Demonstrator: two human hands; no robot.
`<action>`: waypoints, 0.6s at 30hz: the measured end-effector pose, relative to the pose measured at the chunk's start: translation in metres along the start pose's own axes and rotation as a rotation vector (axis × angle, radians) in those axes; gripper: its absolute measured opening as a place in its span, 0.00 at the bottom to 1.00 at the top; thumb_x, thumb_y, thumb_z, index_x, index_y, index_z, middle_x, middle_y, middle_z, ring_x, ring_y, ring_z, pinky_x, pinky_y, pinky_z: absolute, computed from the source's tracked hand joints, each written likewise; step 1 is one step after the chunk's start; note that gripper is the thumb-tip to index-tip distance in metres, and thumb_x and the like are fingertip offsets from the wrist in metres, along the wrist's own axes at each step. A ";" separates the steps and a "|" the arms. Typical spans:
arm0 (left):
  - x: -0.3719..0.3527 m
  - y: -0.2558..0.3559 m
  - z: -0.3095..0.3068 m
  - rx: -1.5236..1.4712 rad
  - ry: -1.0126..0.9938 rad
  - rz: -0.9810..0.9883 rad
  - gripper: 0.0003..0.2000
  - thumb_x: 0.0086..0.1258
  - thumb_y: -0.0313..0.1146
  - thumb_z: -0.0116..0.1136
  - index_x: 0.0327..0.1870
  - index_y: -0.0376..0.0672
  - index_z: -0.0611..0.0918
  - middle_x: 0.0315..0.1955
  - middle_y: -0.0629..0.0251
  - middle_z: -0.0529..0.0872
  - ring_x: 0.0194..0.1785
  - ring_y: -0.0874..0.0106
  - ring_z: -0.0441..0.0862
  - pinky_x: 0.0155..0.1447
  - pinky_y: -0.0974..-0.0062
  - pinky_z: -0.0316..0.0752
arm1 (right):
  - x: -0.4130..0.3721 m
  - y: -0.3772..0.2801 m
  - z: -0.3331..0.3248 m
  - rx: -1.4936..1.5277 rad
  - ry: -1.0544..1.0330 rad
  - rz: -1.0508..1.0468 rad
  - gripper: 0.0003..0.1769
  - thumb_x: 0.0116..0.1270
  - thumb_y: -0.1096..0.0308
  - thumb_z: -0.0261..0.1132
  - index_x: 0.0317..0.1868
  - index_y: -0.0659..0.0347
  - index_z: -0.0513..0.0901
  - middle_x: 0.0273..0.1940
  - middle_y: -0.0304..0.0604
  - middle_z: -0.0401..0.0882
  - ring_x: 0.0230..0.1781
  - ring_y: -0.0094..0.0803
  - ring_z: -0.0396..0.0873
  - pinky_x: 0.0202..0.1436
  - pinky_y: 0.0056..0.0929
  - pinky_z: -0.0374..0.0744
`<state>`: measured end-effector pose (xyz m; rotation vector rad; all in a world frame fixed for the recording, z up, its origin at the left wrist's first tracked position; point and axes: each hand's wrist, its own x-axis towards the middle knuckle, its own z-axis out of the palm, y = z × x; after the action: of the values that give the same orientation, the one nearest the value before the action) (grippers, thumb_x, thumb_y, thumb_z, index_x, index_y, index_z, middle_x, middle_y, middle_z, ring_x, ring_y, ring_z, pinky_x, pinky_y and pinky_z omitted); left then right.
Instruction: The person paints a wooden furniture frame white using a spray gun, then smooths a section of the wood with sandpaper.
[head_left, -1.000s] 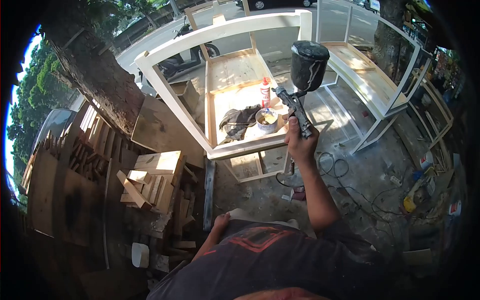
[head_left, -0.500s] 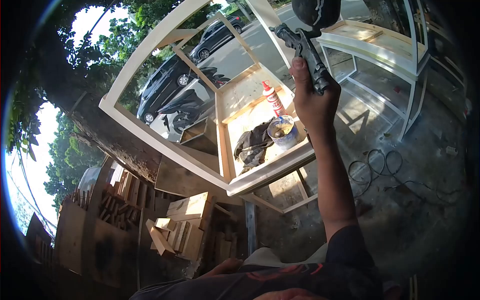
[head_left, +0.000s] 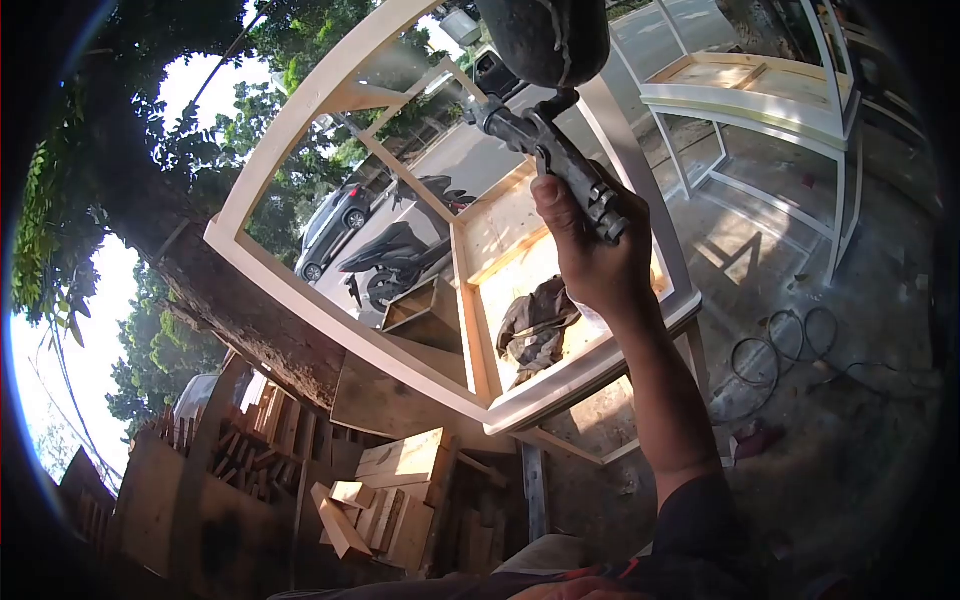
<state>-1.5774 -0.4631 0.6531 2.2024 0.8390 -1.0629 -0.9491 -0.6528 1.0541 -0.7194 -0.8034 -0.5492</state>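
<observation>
My right hand is wrapped around a spray gun with a dark, paint-streaked cup on top. Its nozzle points left, toward the upper part of a pale wooden frame, and a whitish haze hangs in front of it. Inside the frame's base lies a crumpled dark cloth. Beside that, a paint tub is mostly covered by my wrist. My left hand is out of sight.
A white-painted frame stand is at the right, with a coiled hose on the ground below. Cut wood blocks are stacked at lower left near a leaning tree trunk. A motorcycle and car are beyond.
My right hand and the spray gun have moved left and slightly down, and haze now shows at the nozzle. The red-capped bottle is now hidden. My left hand has left the view.
</observation>
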 end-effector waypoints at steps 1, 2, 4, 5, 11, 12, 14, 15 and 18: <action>-0.003 0.000 -0.005 -0.012 0.011 0.000 0.20 0.78 0.42 0.51 0.65 0.44 0.81 0.52 0.45 0.87 0.60 0.45 0.84 0.63 0.49 0.78 | 0.007 0.004 -0.001 -0.033 0.042 -0.004 0.14 0.75 0.59 0.72 0.40 0.64 0.86 0.28 0.42 0.84 0.26 0.31 0.83 0.31 0.31 0.78; -0.006 0.002 -0.008 -0.024 0.026 -0.003 0.20 0.79 0.43 0.50 0.65 0.44 0.81 0.52 0.45 0.87 0.61 0.45 0.84 0.63 0.49 0.78 | 0.013 0.008 -0.003 -0.069 0.083 -0.008 0.15 0.76 0.59 0.72 0.40 0.64 0.86 0.28 0.42 0.84 0.25 0.31 0.81 0.31 0.31 0.78; -0.008 -0.002 -0.015 -0.051 0.048 0.000 0.21 0.79 0.43 0.50 0.66 0.44 0.81 0.52 0.45 0.87 0.61 0.45 0.84 0.64 0.49 0.78 | 0.023 0.018 -0.007 -0.133 0.142 -0.036 0.14 0.76 0.59 0.71 0.43 0.64 0.87 0.29 0.43 0.85 0.26 0.34 0.82 0.31 0.31 0.78; -0.006 -0.003 -0.019 -0.071 0.062 0.006 0.21 0.79 0.43 0.50 0.66 0.45 0.81 0.52 0.45 0.87 0.61 0.45 0.83 0.64 0.49 0.77 | 0.026 0.019 -0.007 -0.132 0.185 -0.053 0.13 0.76 0.60 0.71 0.44 0.63 0.88 0.29 0.43 0.85 0.27 0.34 0.83 0.32 0.31 0.78; 0.002 -0.012 -0.023 -0.148 0.175 0.032 0.21 0.81 0.44 0.48 0.67 0.45 0.81 0.53 0.44 0.87 0.62 0.45 0.83 0.65 0.49 0.77 | 0.037 0.015 -0.003 -0.198 0.265 -0.091 0.13 0.75 0.60 0.72 0.39 0.62 0.86 0.27 0.42 0.84 0.26 0.34 0.83 0.31 0.31 0.78; 0.002 -0.014 -0.023 -0.113 0.173 0.040 0.21 0.81 0.45 0.48 0.67 0.46 0.81 0.53 0.44 0.87 0.62 0.45 0.83 0.65 0.49 0.77 | 0.033 0.015 0.000 -0.193 0.242 -0.085 0.13 0.75 0.60 0.72 0.38 0.62 0.86 0.26 0.42 0.83 0.25 0.33 0.82 0.30 0.31 0.77; 0.004 -0.028 -0.018 0.030 0.066 0.065 0.23 0.83 0.48 0.48 0.73 0.49 0.76 0.62 0.49 0.83 0.68 0.52 0.79 0.72 0.54 0.72 | 0.027 0.016 0.007 -0.179 0.195 -0.076 0.14 0.74 0.60 0.73 0.36 0.62 0.85 0.24 0.41 0.81 0.23 0.32 0.79 0.28 0.31 0.76; 0.005 -0.035 -0.016 0.097 0.014 0.077 0.25 0.84 0.49 0.48 0.76 0.51 0.74 0.67 0.51 0.82 0.72 0.55 0.77 0.75 0.57 0.70 | 0.022 0.014 0.011 -0.181 0.181 -0.108 0.15 0.74 0.60 0.73 0.35 0.62 0.84 0.24 0.39 0.79 0.21 0.30 0.77 0.26 0.31 0.74; 0.001 -0.048 -0.002 0.140 -0.074 0.001 0.29 0.86 0.56 0.38 0.80 0.53 0.68 0.73 0.47 0.74 0.71 0.50 0.78 0.75 0.53 0.70 | 0.005 0.016 0.023 -0.125 0.150 -0.140 0.14 0.74 0.60 0.73 0.35 0.61 0.84 0.24 0.39 0.79 0.21 0.29 0.77 0.26 0.31 0.73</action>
<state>-1.6110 -0.4304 0.6440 2.2616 0.7520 -1.2285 -0.9459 -0.6262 1.0637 -0.7306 -0.6870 -0.7761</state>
